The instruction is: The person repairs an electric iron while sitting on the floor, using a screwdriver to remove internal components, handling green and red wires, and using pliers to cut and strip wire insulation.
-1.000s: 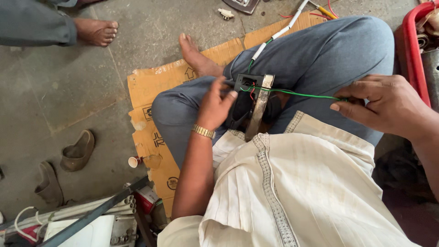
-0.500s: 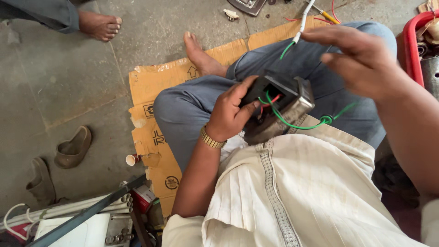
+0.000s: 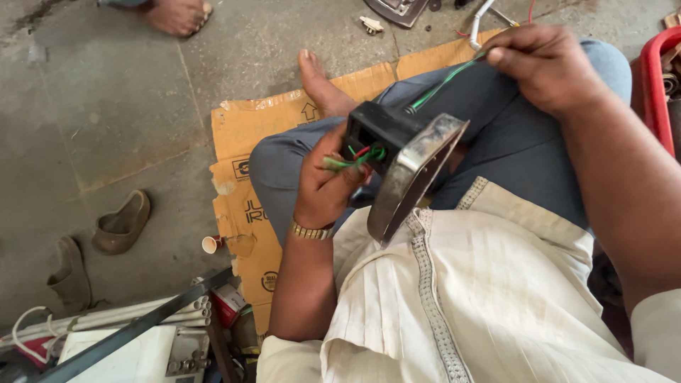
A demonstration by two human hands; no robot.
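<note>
The left hand (image 3: 328,186) grips the black iron body (image 3: 379,131) over the lap, above the cardboard sheet (image 3: 245,135). The right hand (image 3: 543,64) pinches the green wire (image 3: 443,85), pulled taut. The red and green wires (image 3: 358,156) hang loose inside; the wiring looks unfinished.

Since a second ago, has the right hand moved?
Yes. The right hand, pinching the green wire, has gone from beside the right thigh up and forward over the knee, nearer the cardboard edge.
</note>
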